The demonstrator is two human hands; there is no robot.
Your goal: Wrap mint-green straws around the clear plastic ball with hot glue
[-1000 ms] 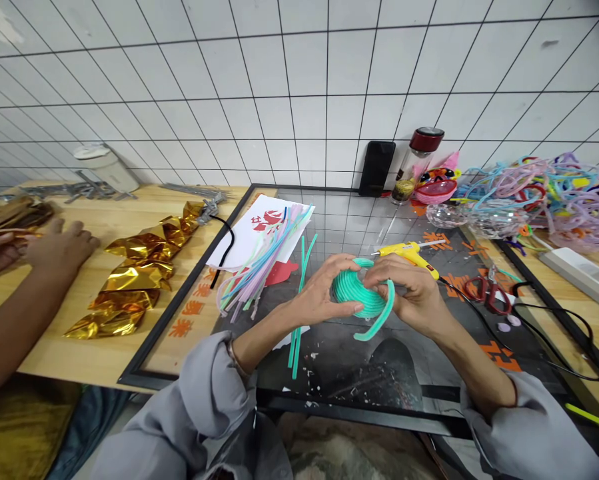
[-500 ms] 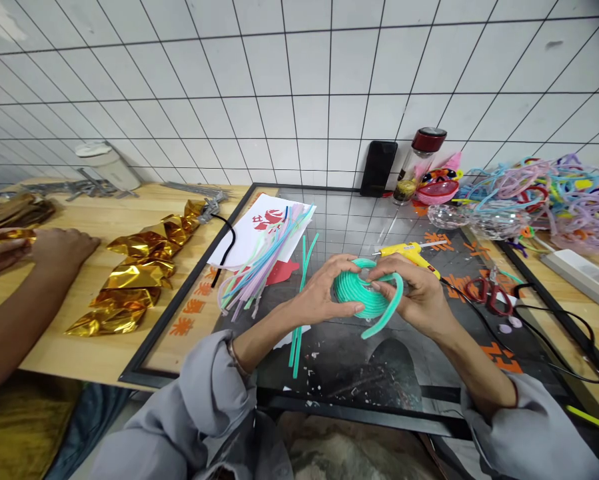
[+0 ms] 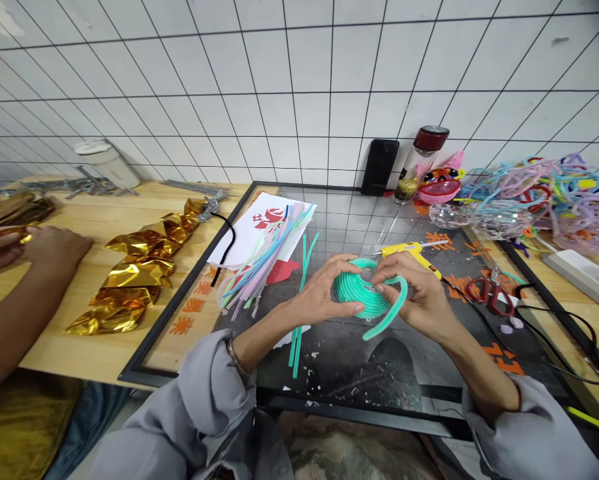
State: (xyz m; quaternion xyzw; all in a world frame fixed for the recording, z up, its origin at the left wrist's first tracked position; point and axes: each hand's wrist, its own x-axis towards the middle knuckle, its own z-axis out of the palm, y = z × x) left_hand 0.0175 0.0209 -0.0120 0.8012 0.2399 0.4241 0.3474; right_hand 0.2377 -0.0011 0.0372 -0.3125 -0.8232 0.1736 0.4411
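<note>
A round form wound with turquoise pipe cleaner is held above the dark glass board, its top opening showing something clear inside. My left hand is closed around its left side, thumb in front and fingers at the rim. At the upper right, my right hand pinches the loose turquoise pipe cleaner end, which curves out and down in front of the fingers. Two loose turquoise pipe cleaners lie on the board left of the form. Behind my right hand rests a yellow glue gun.
Pastel pipe cleaners lie over a white paper. At right are red scissors, black cables, a power strip and a pipe cleaner heap. A phone and bottle stand behind. A co-worker's hands handle gold foil at left.
My right hand has shifted slightly right, and the loose pipe cleaner end with it. The left hand and wound form stay nearly still. The co-worker's hand has moved slightly left.
</note>
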